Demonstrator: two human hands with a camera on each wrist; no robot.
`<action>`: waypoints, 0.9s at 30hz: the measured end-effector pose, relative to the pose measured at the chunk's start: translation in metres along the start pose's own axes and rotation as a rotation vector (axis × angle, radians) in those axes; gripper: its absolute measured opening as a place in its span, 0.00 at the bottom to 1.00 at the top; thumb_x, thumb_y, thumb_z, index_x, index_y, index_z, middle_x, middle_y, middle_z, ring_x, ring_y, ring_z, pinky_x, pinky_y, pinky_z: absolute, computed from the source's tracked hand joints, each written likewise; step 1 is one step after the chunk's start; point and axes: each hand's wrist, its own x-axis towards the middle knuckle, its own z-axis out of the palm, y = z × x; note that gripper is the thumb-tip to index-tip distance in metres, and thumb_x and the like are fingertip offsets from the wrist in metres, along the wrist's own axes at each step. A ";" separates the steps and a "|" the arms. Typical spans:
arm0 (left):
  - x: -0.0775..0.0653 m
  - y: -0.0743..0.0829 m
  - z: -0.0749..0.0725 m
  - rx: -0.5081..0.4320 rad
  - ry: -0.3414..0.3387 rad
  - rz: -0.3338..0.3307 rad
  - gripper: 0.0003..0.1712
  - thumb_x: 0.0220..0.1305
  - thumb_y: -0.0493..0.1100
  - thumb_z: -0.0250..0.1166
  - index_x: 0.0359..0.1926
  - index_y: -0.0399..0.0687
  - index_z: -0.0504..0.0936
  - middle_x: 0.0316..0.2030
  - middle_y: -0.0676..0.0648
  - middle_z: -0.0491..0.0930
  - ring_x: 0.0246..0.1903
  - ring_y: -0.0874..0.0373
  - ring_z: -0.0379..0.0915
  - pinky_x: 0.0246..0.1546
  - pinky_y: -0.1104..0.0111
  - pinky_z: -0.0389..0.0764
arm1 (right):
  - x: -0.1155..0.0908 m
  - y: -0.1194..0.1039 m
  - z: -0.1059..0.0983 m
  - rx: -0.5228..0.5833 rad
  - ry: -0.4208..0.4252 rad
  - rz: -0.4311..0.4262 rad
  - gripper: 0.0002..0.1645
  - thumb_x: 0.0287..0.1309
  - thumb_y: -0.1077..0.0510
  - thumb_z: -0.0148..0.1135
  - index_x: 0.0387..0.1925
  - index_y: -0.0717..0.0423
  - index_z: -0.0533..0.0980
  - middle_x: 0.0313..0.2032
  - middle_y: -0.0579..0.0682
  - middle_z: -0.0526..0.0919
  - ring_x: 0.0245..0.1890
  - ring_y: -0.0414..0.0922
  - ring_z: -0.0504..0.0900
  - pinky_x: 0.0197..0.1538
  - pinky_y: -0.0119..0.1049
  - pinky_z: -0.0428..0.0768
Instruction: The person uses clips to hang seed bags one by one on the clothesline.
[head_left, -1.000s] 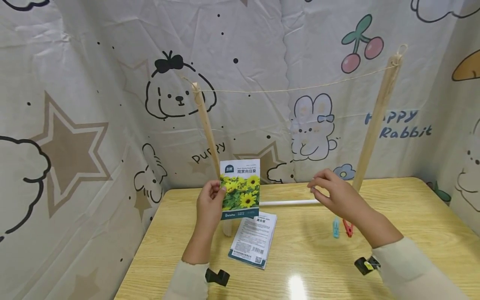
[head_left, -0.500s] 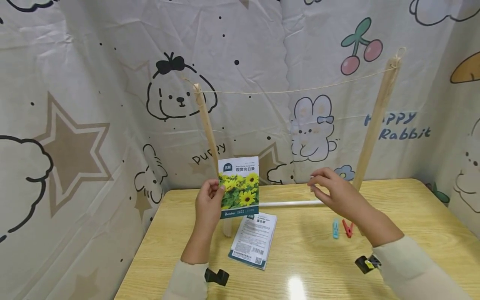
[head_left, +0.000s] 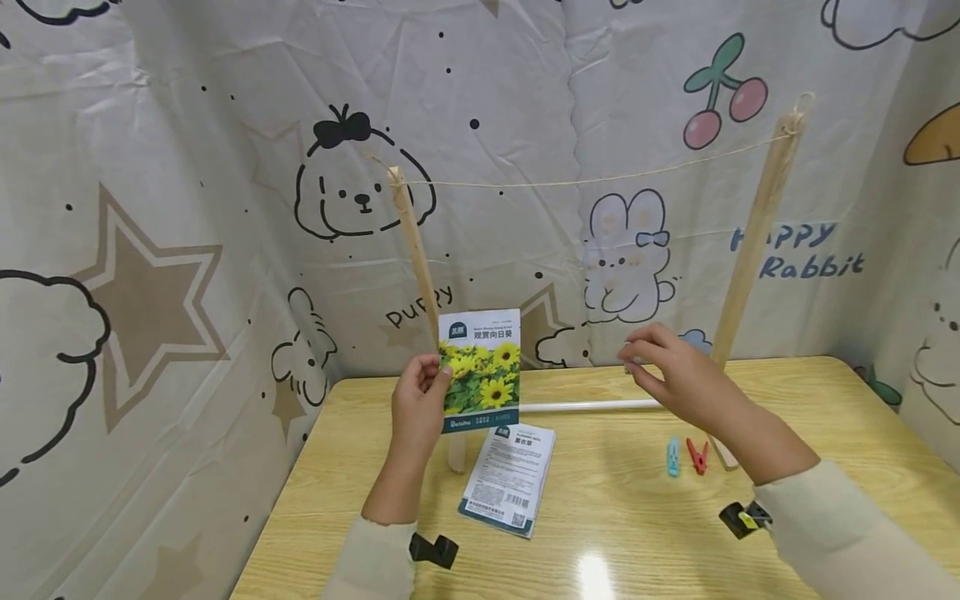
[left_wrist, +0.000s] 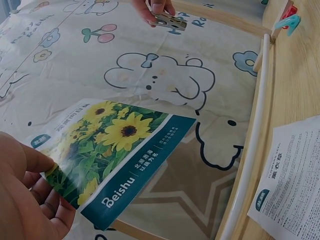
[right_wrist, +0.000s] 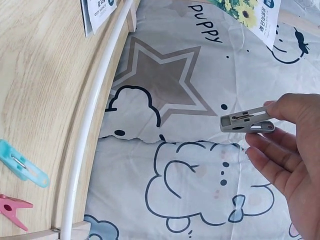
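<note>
My left hand [head_left: 416, 404] pinches the left edge of a sunflower seed packet [head_left: 487, 375] between thumb and fingers. The packet is upright above the table, its flower picture toward the head camera. In the right wrist view, my right hand [right_wrist: 295, 150] pinches a grey clothespin [right_wrist: 231, 124] by its handle ends. That clothespin also shows in the left wrist view, while the head view mostly hides it behind the fingers. It is apart from the packet, to its right. A string [head_left: 562, 183] runs above both hands between two wooden posts [head_left: 752, 242].
Below the held packet lie stacked seed packets [head_left: 508, 483], printed back up. A blue clothespin [head_left: 672, 457] and a red clothespin [head_left: 698, 457] lie on the wooden table [head_left: 615, 533] near the right post's foot. A white rod [head_left: 585, 407] spans the table's rear, before a patterned cloth backdrop.
My left hand has risen slightly with the packet. My right hand has shifted a little up and to the right, uncovering more of the red clothespin.
</note>
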 end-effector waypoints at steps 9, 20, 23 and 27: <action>-0.001 0.006 -0.001 0.005 0.006 -0.001 0.11 0.73 0.43 0.60 0.53 0.46 0.77 0.44 0.47 0.76 0.43 0.55 0.71 0.44 0.69 0.76 | 0.007 -0.004 -0.004 -0.017 0.018 -0.040 0.14 0.54 0.68 0.73 0.42 0.55 0.82 0.48 0.56 0.81 0.40 0.51 0.85 0.38 0.44 0.85; 0.002 0.012 -0.003 0.003 0.029 0.018 0.12 0.73 0.43 0.60 0.53 0.45 0.77 0.45 0.46 0.75 0.44 0.54 0.70 0.45 0.69 0.75 | 0.018 -0.008 -0.005 -0.016 0.041 -0.074 0.15 0.54 0.68 0.72 0.44 0.55 0.82 0.48 0.57 0.80 0.40 0.52 0.85 0.36 0.44 0.85; 0.003 0.013 -0.003 0.004 0.034 0.018 0.12 0.74 0.43 0.60 0.54 0.45 0.77 0.45 0.47 0.75 0.44 0.55 0.70 0.45 0.69 0.75 | 0.021 -0.009 -0.004 -0.012 0.057 -0.090 0.15 0.55 0.68 0.72 0.44 0.55 0.82 0.48 0.57 0.80 0.39 0.51 0.85 0.36 0.43 0.85; 0.003 0.014 -0.004 -0.002 0.037 0.027 0.12 0.73 0.43 0.60 0.54 0.44 0.77 0.45 0.47 0.75 0.44 0.55 0.70 0.45 0.69 0.75 | 0.026 -0.011 -0.005 -0.004 0.068 -0.107 0.14 0.54 0.69 0.72 0.43 0.56 0.82 0.48 0.58 0.81 0.39 0.52 0.85 0.37 0.44 0.85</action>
